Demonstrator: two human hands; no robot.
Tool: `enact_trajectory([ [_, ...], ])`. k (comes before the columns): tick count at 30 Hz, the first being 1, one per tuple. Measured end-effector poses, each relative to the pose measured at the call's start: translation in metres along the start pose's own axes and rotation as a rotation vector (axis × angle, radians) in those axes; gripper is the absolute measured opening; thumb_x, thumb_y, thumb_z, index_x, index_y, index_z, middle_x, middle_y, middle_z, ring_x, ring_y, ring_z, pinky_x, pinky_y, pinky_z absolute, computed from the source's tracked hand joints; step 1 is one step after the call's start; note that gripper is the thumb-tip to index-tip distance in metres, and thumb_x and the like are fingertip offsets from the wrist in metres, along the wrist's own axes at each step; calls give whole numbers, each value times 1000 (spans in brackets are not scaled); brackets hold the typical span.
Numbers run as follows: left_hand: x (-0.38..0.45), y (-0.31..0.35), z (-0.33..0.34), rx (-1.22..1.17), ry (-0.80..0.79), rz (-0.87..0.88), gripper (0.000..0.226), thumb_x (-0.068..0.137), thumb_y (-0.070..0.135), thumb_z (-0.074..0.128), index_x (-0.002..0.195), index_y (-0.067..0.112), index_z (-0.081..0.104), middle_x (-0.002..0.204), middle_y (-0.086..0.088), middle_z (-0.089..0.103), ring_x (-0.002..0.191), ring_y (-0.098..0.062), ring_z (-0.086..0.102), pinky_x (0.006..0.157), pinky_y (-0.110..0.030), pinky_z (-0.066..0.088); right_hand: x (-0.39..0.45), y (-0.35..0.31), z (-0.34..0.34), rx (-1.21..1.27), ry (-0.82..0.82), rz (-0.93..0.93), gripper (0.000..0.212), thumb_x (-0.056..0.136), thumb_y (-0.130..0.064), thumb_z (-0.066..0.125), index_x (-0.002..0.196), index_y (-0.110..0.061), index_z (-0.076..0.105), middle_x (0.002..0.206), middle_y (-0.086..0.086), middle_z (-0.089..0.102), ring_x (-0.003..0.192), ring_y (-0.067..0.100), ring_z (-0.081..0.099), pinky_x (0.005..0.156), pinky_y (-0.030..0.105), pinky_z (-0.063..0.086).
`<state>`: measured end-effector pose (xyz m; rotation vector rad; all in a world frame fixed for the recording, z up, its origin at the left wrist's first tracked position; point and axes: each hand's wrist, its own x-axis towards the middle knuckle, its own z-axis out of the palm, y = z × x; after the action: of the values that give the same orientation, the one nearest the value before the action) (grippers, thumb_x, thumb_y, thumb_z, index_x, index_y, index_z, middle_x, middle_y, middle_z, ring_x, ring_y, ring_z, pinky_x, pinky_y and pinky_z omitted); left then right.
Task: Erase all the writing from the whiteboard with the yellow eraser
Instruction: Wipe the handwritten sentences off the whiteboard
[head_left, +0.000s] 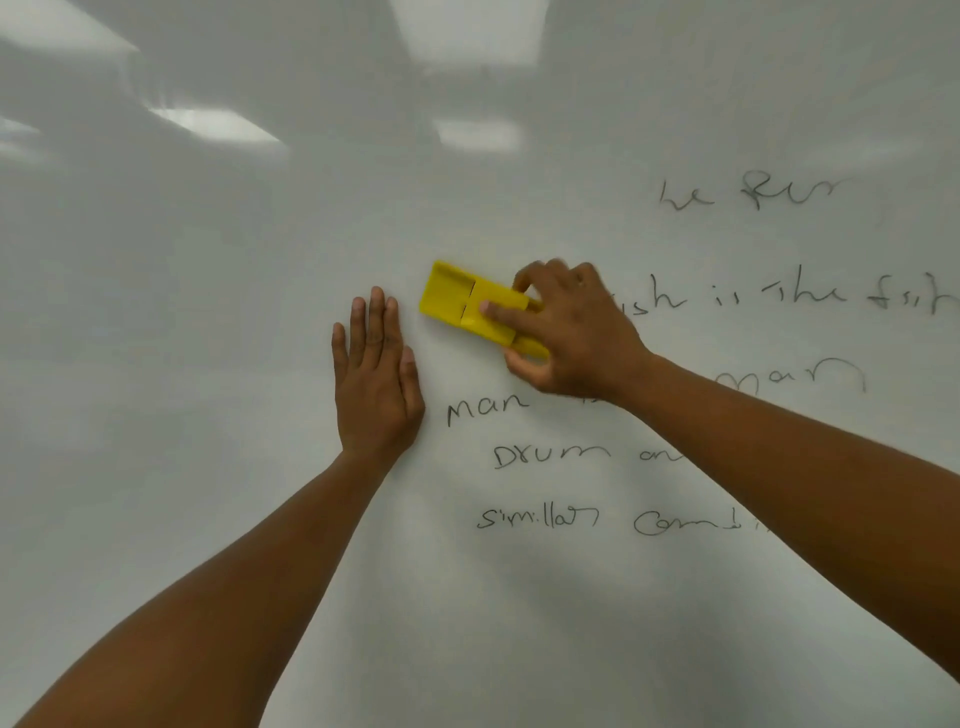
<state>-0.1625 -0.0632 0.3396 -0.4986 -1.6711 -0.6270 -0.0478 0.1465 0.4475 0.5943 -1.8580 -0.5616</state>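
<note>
Glossy whiteboard mirrors ceiling lights; black writing fills its right.

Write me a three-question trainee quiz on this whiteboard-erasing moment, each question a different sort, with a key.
1. True or false: the left hand lies flat on the whiteboard and holds nothing.
2. Multiple choice: the right hand grips the yellow eraser at which end? A) the end towards the remaining writing B) the end towards the left hand C) the middle only
3. Fill in: the handwritten word "Drum" sits directly below the word ____.

Key: 1 true; 2 A; 3 man
</note>
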Motion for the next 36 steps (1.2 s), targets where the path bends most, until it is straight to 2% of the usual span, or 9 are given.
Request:
enact_trajectory([
  [3,-3,-1,-1,-19,-2,10,55,106,21,27,159,5,22,167,-9,17,156,-24,9,127,-47,7,-10,-7,4,1,-122,-255,45,85,-44,59,126,-26,61,107,13,58,89,29,55,78,42,42],
  [6,-8,-3,-2,-25,-12,13,56,105,20,27,159,6,21,167,-9,16,156,-23,8,127,-46,7,-13,-4,3,-18,-128,-323,44,86,-44,58,125,-26,61,106,13,59,88,29,55,77,42,43],
  [13,-13,-3,1,3,-12,-20,56,105,21,26,159,7,20,168,-5,13,156,-20,6,127,-46,7,2,17,-4,16,76,169,45,80,-41,59,123,-29,63,104,10,58,90,30,54,73,39,35],
  [20,-13,-1,-1,18,-20,-18,56,105,20,27,159,6,20,167,-5,14,156,-20,8,127,-47,9,-24,6,6,39,-110,-311,42,81,-38,59,122,-29,62,111,11,57,96,28,52,80,42,40],
  [22,-14,-2,-2,26,-21,-21,56,105,20,27,159,7,19,168,-4,13,156,-19,7,127,-47,9,-27,6,6,24,-108,-350,39,82,-36,58,120,-28,63,112,11,58,96,29,53,79,43,41],
  [27,-15,2,0,40,-23,-40,56,106,20,26,159,7,17,168,-4,12,156,-19,6,127,-45,7,-22,15,0,56,37,48,43,80,-36,60,121,-27,64,112,11,58,94,31,54,76,41,37],
  [29,-16,3,-1,42,-26,-48,56,106,20,26,159,6,18,168,-5,12,156,-19,6,127,-45,7,-24,14,1,62,41,91,43,80,-37,60,122,-27,63,112,11,58,93,30,53,76,40,36],
  [34,-23,1,-1,42,-27,-55,56,106,20,26,159,6,19,168,-7,15,156,-20,8,127,-46,8,-46,-5,9,61,-133,-328,43,81,-37,62,122,-26,63,115,12,59,97,30,55,77,42,43],
  [36,-26,0,-1,39,-28,-54,56,106,20,26,159,5,20,168,-9,16,156,-21,9,127,-47,9,-54,-13,10,70,-168,-378,38,82,-35,59,119,-26,64,112,11,60,93,29,56,75,42,44],
])
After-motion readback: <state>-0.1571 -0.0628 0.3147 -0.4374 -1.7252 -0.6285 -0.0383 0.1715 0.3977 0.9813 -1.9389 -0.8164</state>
